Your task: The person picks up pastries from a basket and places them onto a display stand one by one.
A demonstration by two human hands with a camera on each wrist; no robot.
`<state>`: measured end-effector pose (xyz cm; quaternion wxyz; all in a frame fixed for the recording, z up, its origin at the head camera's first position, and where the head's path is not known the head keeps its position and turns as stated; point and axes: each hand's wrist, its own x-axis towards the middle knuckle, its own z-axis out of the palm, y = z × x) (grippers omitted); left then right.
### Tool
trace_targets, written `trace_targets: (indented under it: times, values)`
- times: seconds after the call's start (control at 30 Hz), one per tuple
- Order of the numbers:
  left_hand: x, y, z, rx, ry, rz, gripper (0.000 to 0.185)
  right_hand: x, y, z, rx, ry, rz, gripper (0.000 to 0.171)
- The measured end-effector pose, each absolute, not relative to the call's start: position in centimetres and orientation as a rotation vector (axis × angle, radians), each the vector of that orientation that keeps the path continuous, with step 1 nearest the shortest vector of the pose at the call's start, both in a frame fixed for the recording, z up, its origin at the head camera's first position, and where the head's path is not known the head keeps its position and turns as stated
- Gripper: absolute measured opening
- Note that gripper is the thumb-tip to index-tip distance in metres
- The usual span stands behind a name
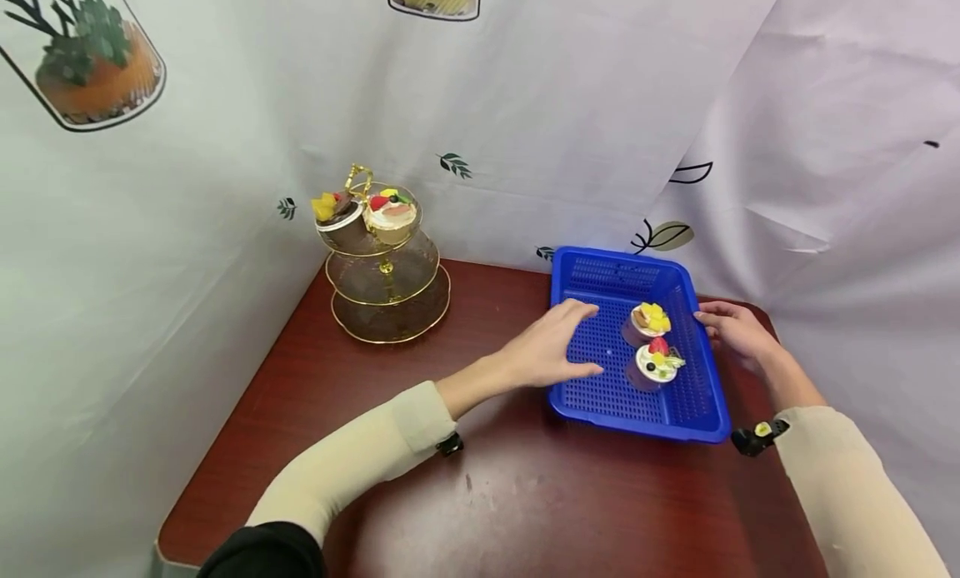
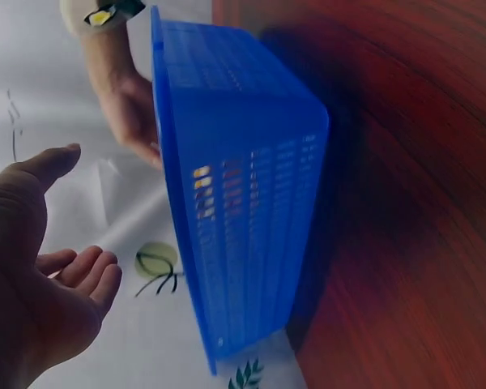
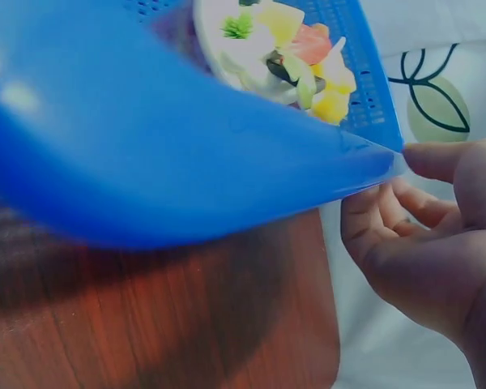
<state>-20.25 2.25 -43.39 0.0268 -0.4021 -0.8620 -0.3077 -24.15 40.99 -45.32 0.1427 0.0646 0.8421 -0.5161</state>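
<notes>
Cupcakes (image 1: 649, 345) stood loose in the blue basket (image 1: 697, 399) at frame centre-right on the counter (image 1: 487, 495). Left hand (image 1: 551, 345) hovered, fingers apart, over its rim; right hand (image 1: 731, 328) pinched the far rim. A one-sided tug could likely topple them.

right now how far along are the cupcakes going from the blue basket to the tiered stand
About halfway. Two fruit-topped cupcakes already sit on the top tier of the gold-rimmed glass stand; its lower tiers look bare. Two more cupcakes are left in the blue perforated plastic basket. Neither is picked up yet: the left hand reaches over the basket, open, while the right hand touches its far rim.
</notes>
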Motion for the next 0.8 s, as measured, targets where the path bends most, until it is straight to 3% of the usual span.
trace_targets:
  times: [0.37,0.8]
  values:
    - [-20.3,6.8,-43.5,-1.361,-2.719,-0.889,0.086,-24.2,41.7,-45.8,0.181,2.129,-1.771,0.034]
    - [-21.8,10.7,-45.2,-1.378,-2.855,-0.767,0.094,-24.0,41.8,-46.5,0.133,1.983,-1.903,0.026]
